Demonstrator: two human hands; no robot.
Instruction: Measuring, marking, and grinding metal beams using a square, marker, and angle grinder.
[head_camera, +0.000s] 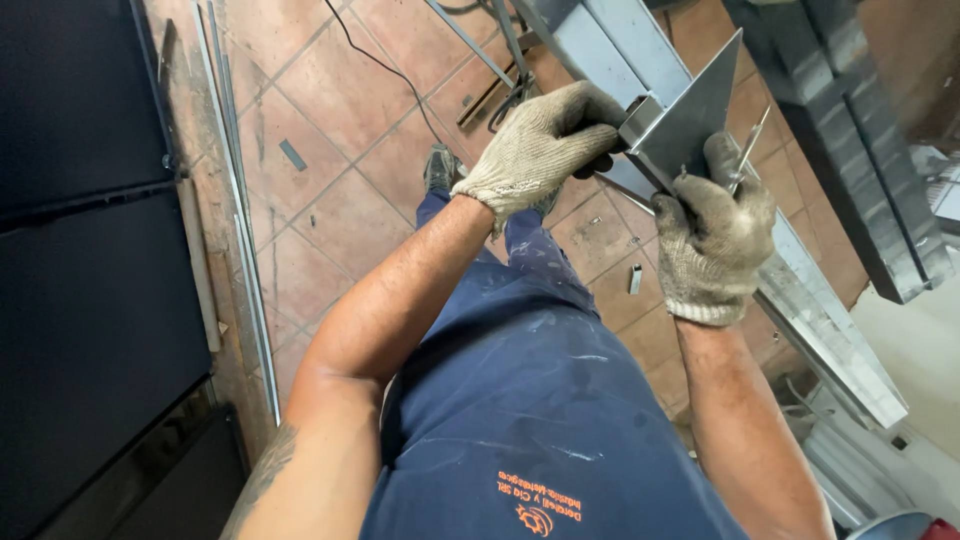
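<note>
Both of my hands wear grey knitted work gloves. My left hand (545, 140) grips the end of a short square metal tube (642, 108) that meets a flat triangular steel plate (690, 110). My right hand (712, 240) clasps the lower edge of that plate and also holds a thin metal rod (750, 148) upright between its fingers. Plate and tube rest against a long steel beam (820, 310) that runs diagonally from the top centre to the lower right.
Terracotta floor tiles (340, 90) lie below, with a black cable (385, 65) and thin metal strips (245, 260) on them. A dark panel (80, 250) fills the left side. Another grey steel beam (860, 150) stands at the upper right. My shoe (440, 165) shows beneath.
</note>
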